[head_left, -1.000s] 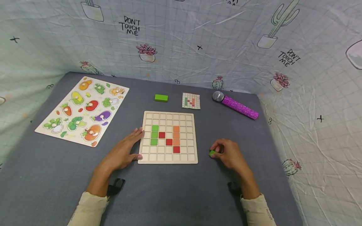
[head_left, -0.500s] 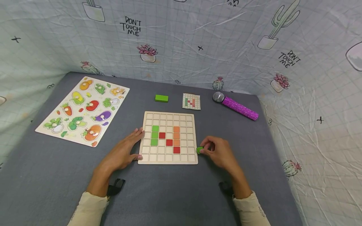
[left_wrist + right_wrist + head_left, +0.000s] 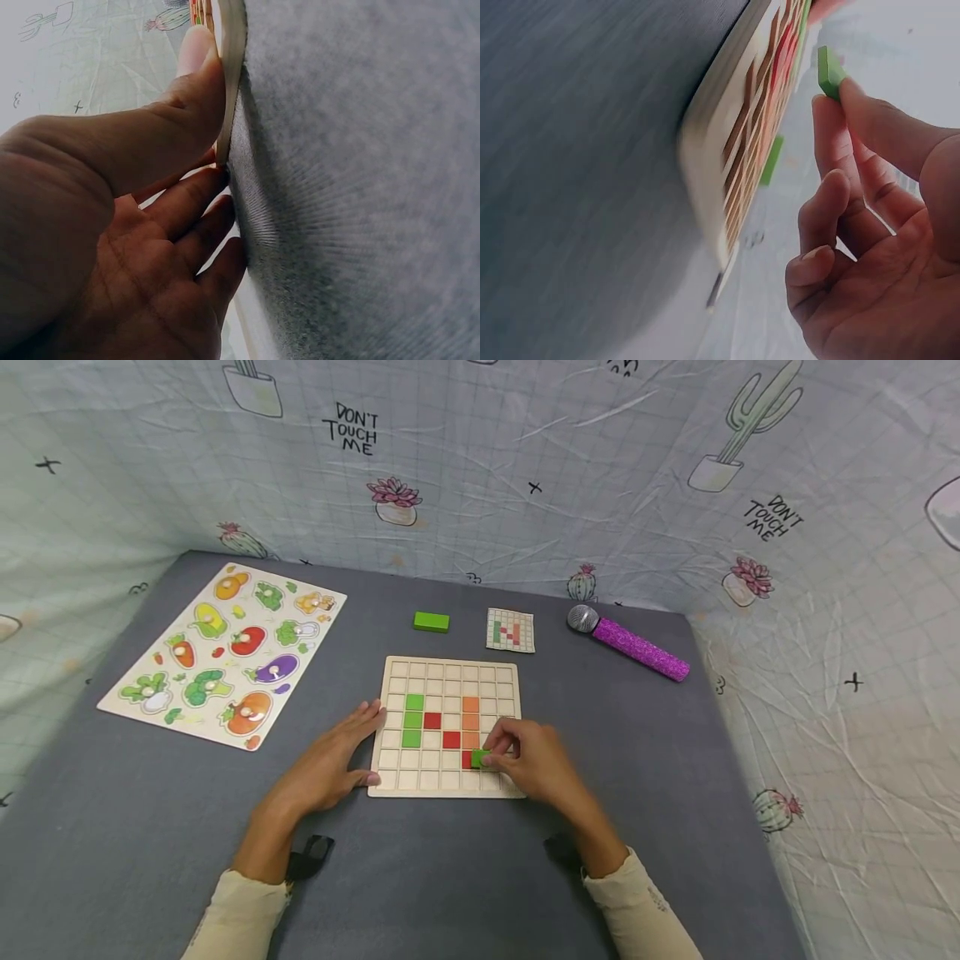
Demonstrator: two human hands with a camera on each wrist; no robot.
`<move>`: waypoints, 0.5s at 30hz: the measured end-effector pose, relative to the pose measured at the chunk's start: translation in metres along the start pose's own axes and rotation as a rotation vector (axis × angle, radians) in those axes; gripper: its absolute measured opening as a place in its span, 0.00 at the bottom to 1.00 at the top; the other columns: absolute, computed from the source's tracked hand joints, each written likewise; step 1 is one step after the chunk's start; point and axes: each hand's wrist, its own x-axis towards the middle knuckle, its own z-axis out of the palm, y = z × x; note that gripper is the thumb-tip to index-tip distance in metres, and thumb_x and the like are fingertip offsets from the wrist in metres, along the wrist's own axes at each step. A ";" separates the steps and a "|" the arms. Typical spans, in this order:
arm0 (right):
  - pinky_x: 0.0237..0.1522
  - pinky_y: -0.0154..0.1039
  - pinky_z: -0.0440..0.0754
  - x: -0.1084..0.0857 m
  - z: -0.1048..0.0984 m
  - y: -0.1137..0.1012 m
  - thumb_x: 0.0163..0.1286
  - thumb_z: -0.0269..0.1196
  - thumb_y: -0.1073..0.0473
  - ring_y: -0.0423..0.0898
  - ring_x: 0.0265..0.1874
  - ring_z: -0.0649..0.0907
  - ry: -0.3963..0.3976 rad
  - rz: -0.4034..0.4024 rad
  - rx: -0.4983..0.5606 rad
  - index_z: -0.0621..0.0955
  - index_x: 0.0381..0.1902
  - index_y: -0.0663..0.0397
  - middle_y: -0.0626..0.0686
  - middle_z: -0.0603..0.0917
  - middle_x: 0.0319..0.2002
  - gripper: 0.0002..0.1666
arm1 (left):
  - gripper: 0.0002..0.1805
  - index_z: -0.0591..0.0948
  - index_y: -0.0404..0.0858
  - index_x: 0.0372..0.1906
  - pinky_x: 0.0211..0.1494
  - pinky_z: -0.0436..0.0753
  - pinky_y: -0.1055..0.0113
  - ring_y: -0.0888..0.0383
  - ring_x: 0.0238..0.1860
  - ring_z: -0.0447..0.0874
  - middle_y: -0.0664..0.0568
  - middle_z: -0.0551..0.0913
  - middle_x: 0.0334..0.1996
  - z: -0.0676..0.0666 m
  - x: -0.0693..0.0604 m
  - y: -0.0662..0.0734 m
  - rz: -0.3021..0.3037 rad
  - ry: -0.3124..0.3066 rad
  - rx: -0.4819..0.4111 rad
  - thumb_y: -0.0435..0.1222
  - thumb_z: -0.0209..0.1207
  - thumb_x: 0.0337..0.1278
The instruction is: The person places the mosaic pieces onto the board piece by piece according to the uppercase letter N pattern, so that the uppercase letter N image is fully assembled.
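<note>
My right hand (image 3: 538, 766) pinches a small green square tile (image 3: 477, 759) between thumb and fingertips. In the right wrist view this tile (image 3: 829, 73) is raised above the board's surface. From the head view it overlaps a red tile at the lower middle of the wooden grid board (image 3: 399, 782). My left hand (image 3: 326, 768) rests at the board's left edge with fingers extended; the left wrist view shows the thumb (image 3: 196, 56) on the rim. Set in the grid are several green tiles (image 3: 412, 720), red tiles (image 3: 451, 740) and orange tiles (image 3: 470, 722).
Behind the board lie a green block (image 3: 431, 622) and a small pattern card (image 3: 510, 630). A purple glitter microphone (image 3: 637, 647) is at the back right. The vegetable puzzle board (image 3: 187, 652) takes up the left side. A printed cloth (image 3: 465, 460) hangs behind the grey table (image 3: 420, 877).
My right hand has carried the green tile leftward, from the table right of the board to over its lower middle. My left hand has stayed at the board's left edge.
</note>
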 end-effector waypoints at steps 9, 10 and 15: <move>0.30 0.33 0.75 0.018 0.031 -0.031 0.62 0.80 0.58 0.36 0.24 0.78 -0.055 -0.041 -0.053 0.85 0.30 0.42 0.39 0.83 0.24 0.12 | 0.53 0.63 0.31 0.82 0.82 0.59 0.34 0.35 0.85 0.53 0.37 0.59 0.84 0.001 0.002 0.000 0.020 0.021 0.012 0.32 0.78 0.52; 0.30 0.33 0.75 0.020 0.034 -0.034 0.62 0.80 0.58 0.36 0.24 0.78 -0.058 -0.039 -0.059 0.85 0.30 0.43 0.39 0.83 0.23 0.12 | 0.53 0.63 0.31 0.82 0.82 0.59 0.34 0.35 0.85 0.53 0.37 0.59 0.84 0.000 0.002 0.000 0.020 0.021 0.014 0.32 0.78 0.52; 0.29 0.33 0.74 0.030 0.048 -0.050 0.60 0.80 0.58 0.35 0.24 0.77 -0.054 -0.038 -0.115 0.85 0.28 0.42 0.39 0.81 0.23 0.12 | 0.52 0.63 0.31 0.82 0.83 0.59 0.34 0.35 0.85 0.53 0.37 0.59 0.84 -0.001 0.000 0.000 0.023 0.025 0.004 0.31 0.77 0.53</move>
